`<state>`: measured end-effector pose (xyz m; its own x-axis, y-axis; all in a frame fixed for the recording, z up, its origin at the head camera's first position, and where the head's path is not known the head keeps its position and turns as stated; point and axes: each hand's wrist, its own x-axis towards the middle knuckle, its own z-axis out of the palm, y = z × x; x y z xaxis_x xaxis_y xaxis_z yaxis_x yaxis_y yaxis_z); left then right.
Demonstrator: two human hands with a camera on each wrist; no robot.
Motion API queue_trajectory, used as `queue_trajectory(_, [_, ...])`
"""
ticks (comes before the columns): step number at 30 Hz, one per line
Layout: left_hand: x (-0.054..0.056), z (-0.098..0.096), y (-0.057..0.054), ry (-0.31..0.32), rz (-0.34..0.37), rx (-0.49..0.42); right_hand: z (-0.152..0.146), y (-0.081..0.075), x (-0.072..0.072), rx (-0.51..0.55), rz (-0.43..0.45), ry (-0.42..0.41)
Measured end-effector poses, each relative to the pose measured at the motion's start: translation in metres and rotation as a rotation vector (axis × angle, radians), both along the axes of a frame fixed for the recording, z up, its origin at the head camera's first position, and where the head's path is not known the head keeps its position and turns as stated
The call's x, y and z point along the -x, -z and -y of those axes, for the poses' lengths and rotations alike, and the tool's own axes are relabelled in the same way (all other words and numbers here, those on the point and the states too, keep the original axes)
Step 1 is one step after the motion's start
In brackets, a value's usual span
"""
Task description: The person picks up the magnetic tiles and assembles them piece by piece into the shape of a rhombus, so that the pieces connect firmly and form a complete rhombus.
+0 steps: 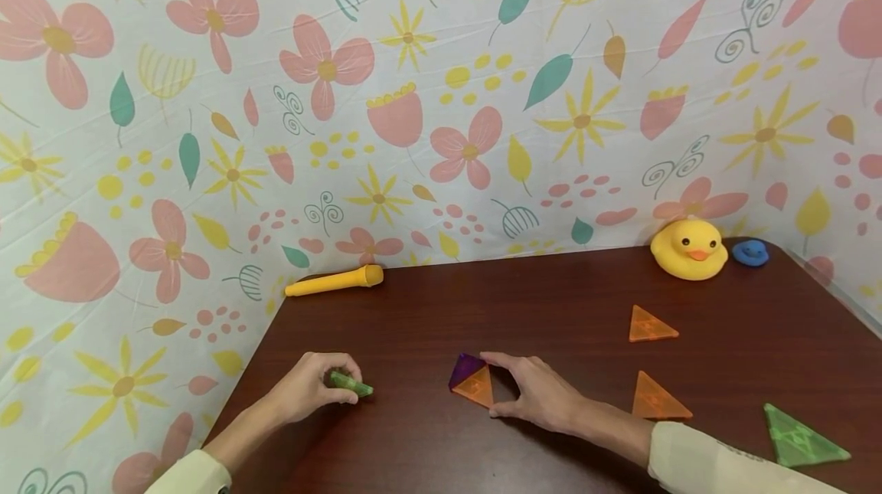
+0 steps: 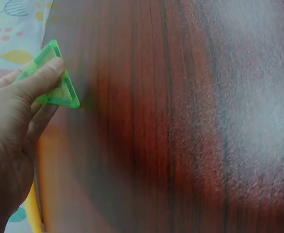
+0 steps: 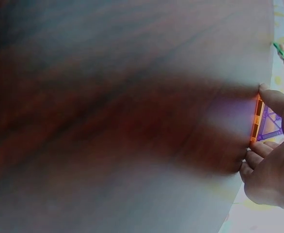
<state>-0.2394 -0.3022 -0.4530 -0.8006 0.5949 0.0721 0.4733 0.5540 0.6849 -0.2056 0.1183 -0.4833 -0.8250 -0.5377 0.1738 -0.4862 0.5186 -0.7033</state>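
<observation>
In my left hand (image 1: 313, 387) a green translucent triangular magnetic tile (image 2: 59, 92) is pinched between thumb and fingers, tilted just above the table. My right hand (image 1: 544, 394) spans an orange triangular tile (image 1: 475, 387) and a purple triangular tile (image 1: 465, 368), which sit edge to edge mid-table. Its index finger touches the upper corner and its thumb the lower corner, gripping the pair from the right side. In the right wrist view the orange tile (image 3: 257, 119) shows edge-on between thumb and fingers, beside the purple tile (image 3: 272, 127).
Two loose orange triangles (image 1: 651, 325) (image 1: 658, 397) and a larger green triangle (image 1: 802, 439) lie to the right. A yellow duck (image 1: 689, 249) and a small blue duck (image 1: 750, 253) stand at the back right corner. At the back left lies a yellow toy microphone (image 1: 334, 280), near the patterned cloth.
</observation>
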Motion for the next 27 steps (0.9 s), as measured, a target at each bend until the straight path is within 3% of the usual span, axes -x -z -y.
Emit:
queue_trajectory(8, [-0.001, 0.001, 0.006, -0.031, 0.063, -0.1, 0.0, 0.0, 0.0, -0.006, -0.01, -0.001])
queue_trajectory(21, [-0.002, -0.013, 0.002, -0.06, 0.091, -0.078, 0.001, 0.001, 0.0, -0.004, -0.012, 0.002])
queue_trajectory(27, [-0.002, -0.021, 0.005, -0.03, 0.135, -0.104, 0.001, 0.001, 0.0, -0.006, -0.012, 0.006])
